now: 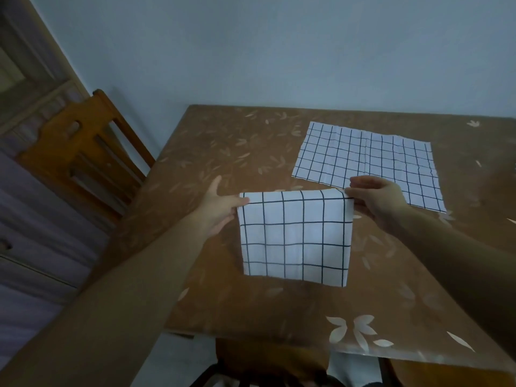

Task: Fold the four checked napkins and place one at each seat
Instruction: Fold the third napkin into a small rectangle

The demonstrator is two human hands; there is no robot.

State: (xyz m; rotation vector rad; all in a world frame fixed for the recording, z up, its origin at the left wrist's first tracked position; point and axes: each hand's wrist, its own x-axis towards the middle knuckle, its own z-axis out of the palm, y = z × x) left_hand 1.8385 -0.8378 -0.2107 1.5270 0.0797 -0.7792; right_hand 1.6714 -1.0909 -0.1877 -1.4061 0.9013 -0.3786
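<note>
A white napkin with a dark check hangs folded over above the brown table, its fold edge at the top. My left hand pinches its top left corner and my right hand pinches its top right corner. Behind it, toward the far right, unfolded checked napkins lie flat on the table; how many are stacked there I cannot tell.
A wooden chair stands at the table's left side, and another chair's top shows below the near edge. The table has a leaf-patterned cover and butts against the pale wall. A cabinet stands at the far left.
</note>
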